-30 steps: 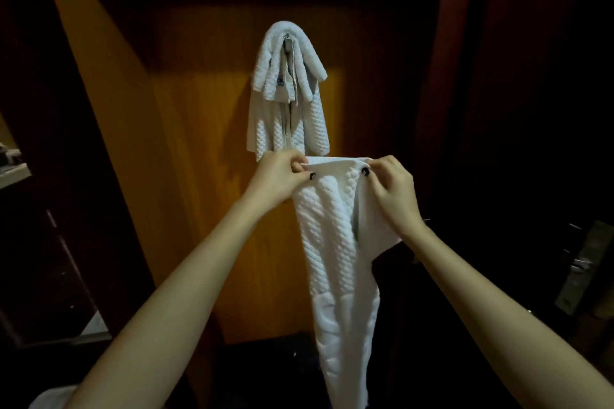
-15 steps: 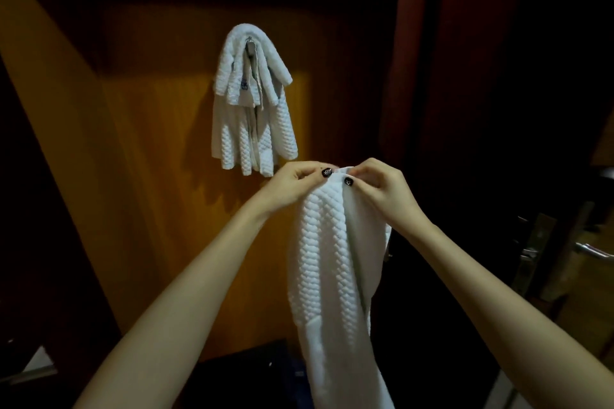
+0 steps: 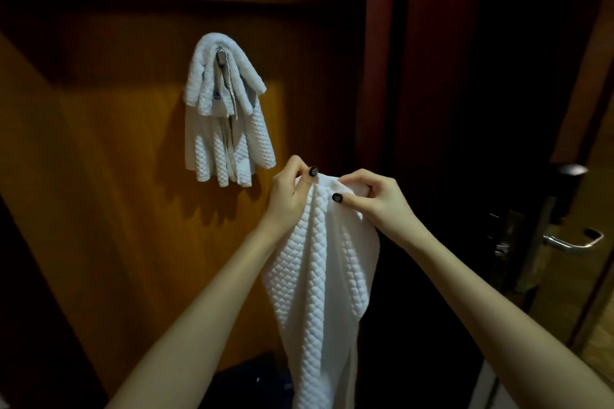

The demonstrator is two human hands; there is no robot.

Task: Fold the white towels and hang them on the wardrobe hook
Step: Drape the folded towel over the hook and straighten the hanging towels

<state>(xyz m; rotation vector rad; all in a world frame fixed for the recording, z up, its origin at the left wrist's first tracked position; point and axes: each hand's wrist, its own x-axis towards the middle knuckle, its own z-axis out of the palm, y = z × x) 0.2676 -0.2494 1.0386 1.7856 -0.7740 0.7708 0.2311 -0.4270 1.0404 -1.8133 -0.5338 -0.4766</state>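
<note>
step: gathering the top edge of the held towel (image 3: 319, 276) before hanging, my read
left hand (image 3: 288, 197): fingers (image 3: 297, 169) curled, pinching the towel's top edge from its left side
right hand (image 3: 377, 201): fingers (image 3: 360, 178) curled, thumb pressed on the front of the cloth, gripping the same bunched edge from the right
hands: almost touching, both at the towel's top
held towel: long axis vertical, hangs from the pinch down between the forearms, lower end runs out of frame; looks folded lengthwise, layer count can't tell
hook (image 3: 221, 58): on the wardrobe panel (image 3: 116, 176), up and to the left of both hands, well apart
nearer hand: left hand is closer to the hook
key relation: the gathered edge has to travel up-left to get over the hook, towel axis staying vertical
hook load: one hung towel (image 3: 229, 116) already draped over it, folds fanning down both sides; only the hook tip shows
progress: one towel up, one in hand, rough guess halfway or later
risk: hook looks crowded, the second towel may slip or knock the first loose
containers: none seen
other: door handle (image 3: 571, 241) far right; dark object (image 3: 249, 382) low in the wardrobe, can't identify
</note>
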